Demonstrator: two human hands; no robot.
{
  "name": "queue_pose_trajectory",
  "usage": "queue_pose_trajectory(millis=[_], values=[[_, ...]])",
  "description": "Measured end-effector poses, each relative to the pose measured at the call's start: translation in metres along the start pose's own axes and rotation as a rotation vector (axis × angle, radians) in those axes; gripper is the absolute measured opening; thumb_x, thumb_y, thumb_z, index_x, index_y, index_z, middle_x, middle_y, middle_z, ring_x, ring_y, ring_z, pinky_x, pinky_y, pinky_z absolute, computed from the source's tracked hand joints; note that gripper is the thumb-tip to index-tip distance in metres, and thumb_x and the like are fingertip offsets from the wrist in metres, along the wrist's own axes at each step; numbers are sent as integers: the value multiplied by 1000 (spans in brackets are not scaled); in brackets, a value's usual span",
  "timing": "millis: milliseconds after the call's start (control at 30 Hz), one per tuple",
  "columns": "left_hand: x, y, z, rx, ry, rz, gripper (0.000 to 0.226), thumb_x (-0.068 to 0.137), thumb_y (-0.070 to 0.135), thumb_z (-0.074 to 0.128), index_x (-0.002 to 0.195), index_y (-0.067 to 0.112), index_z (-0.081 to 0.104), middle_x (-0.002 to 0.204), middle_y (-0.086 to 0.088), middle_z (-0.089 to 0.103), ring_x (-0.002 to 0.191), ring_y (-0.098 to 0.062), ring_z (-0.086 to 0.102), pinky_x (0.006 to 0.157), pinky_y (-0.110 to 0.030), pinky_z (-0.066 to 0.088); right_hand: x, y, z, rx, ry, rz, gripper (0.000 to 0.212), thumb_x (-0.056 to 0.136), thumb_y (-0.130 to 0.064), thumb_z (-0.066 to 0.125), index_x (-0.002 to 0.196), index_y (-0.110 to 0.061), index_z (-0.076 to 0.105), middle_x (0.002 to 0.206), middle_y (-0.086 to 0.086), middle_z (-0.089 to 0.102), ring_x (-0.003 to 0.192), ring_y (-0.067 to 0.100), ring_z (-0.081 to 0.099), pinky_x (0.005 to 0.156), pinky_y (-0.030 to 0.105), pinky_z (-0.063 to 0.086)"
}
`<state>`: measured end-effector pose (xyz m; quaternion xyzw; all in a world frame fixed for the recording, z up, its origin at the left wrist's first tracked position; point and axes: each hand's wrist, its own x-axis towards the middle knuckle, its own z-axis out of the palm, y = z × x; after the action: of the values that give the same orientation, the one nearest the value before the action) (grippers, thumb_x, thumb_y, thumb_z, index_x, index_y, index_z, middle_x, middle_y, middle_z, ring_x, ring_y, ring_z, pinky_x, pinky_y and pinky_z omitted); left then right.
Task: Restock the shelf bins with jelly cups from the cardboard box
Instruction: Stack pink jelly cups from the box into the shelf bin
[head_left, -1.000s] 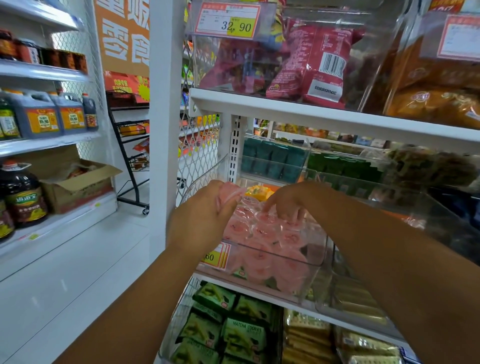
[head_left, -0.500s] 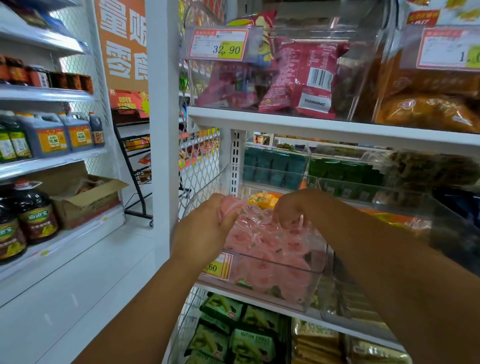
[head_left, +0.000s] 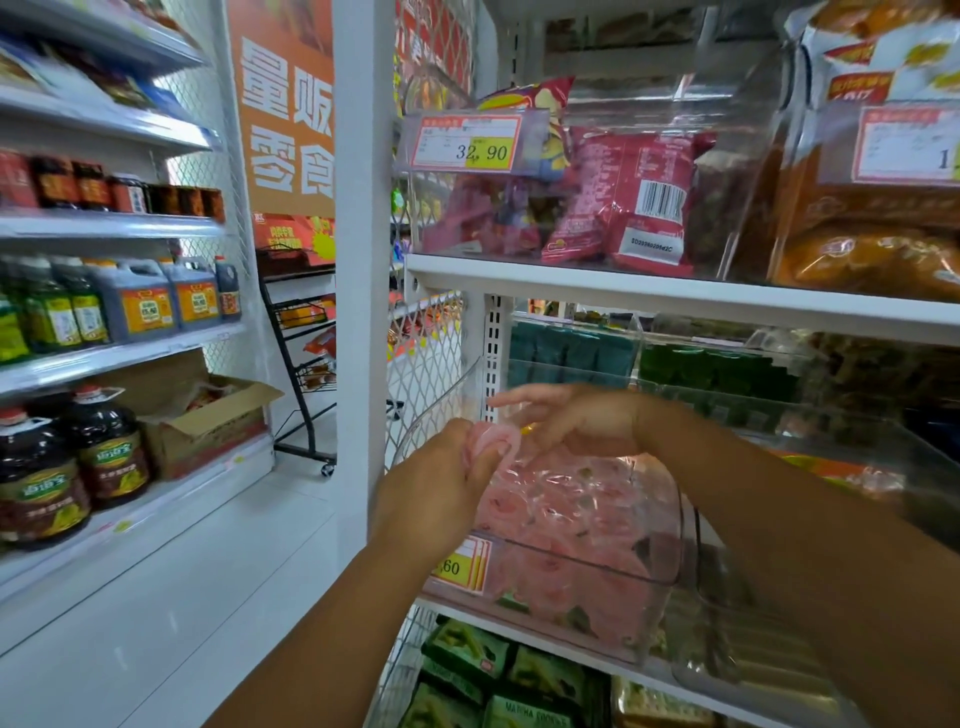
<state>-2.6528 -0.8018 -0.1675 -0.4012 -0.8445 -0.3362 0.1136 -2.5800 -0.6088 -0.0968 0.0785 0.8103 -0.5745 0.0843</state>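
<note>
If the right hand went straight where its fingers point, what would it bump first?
The right hand points left, above the jelly cup in the left hand. It would likely bump the clear wall of the bin first, though depth is unclear.

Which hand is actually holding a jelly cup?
The left hand: it grips a pink jelly cup above the clear bin, while the right hand is spread open.
</note>
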Motion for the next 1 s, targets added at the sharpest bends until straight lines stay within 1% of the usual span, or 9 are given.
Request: queue_pose_trajectory(millis=[133, 233, 467, 600, 667, 733, 800, 933, 1000], values=[[0, 2, -4, 45, -37, 9, 44, 95, 66, 22, 109, 32, 46, 88, 10, 61, 82, -17, 61, 72, -36, 51, 3, -2, 7, 34, -44, -63, 46, 88, 10, 58, 128, -11, 57, 125, 11, 63, 113, 25, 61, 104, 41, 46], [0, 3, -4, 3, -31, -8, 42, 93, 69, 25, 101, 33, 45, 79, 12, 58, 76, -14, 59, 69, -33, 50, 10, -6, 10, 22, -14, -84, 32, 89, 7, 57, 118, -6, 62, 107, 7, 69, 96, 17, 67, 90, 32, 55], [1, 0, 0, -120, 12, -118, 40, 87, 53, 51, 121, 33, 44, 87, 12, 60, 82, -11, 61, 82, -35, 51, 52, -26, -11, -204, 506, 136, 24, 92, 3, 58, 116, 3, 56, 116, 14, 57, 82, 18, 68, 58, 22, 57], [0, 1, -3, -141, 26, -106, 35, 89, 42, 52, 121, 33, 42, 79, 13, 58, 78, -7, 58, 83, -37, 50, 86, -7, 3, -200, 549, 296, 34, 93, 3, 57, 125, 12, 51, 123, 24, 60, 73, 22, 69, 53, 25, 57], [-1, 2, -3, -151, 47, -98, 40, 90, 38, 51, 127, 32, 37, 78, 11, 59, 76, -6, 59, 77, -33, 50, 101, 5, 9, -215, 570, 353, 27, 92, 1, 58, 117, 12, 54, 111, 25, 65, 64, 20, 67, 56, 26, 57], [-1, 2, -3, -165, 59, -112, 47, 91, 37, 50, 133, 31, 30, 79, 11, 61, 77, -9, 61, 72, -30, 47, 109, 17, 8, -310, 558, 404, 15, 90, -5, 62, 101, 7, 61, 106, 19, 66, 79, 21, 67, 72, 25, 57], [-1, 2, -3, -162, 62, -127, 37, 90, 37, 51, 122, 26, 35, 78, 10, 60, 77, -13, 61, 74, -31, 47, 110, 22, 7, -386, 555, 412, 14, 89, -11, 65, 79, -3, 58, 92, 12, 63, 76, 19, 61, 67, 22, 51], [1, -1, -1, -154, 56, -133, 13, 88, 32, 50, 90, 26, 39, 67, 5, 57, 65, -12, 57, 69, -33, 47, 111, 26, 12, -351, 571, 374, 17, 83, -5, 71, 95, 5, 65, 86, 17, 64, 66, 20, 60, 61, 27, 49], [1, -1, 0, -134, 50, -93, 12, 88, 30, 47, 82, 27, 37, 66, 6, 51, 64, -13, 53, 62, -32, 42, 108, 23, 15, -423, 573, 377, 13, 85, -10, 70, 85, 1, 63, 76, 11, 61, 59, 17, 57, 54, 25, 48]])
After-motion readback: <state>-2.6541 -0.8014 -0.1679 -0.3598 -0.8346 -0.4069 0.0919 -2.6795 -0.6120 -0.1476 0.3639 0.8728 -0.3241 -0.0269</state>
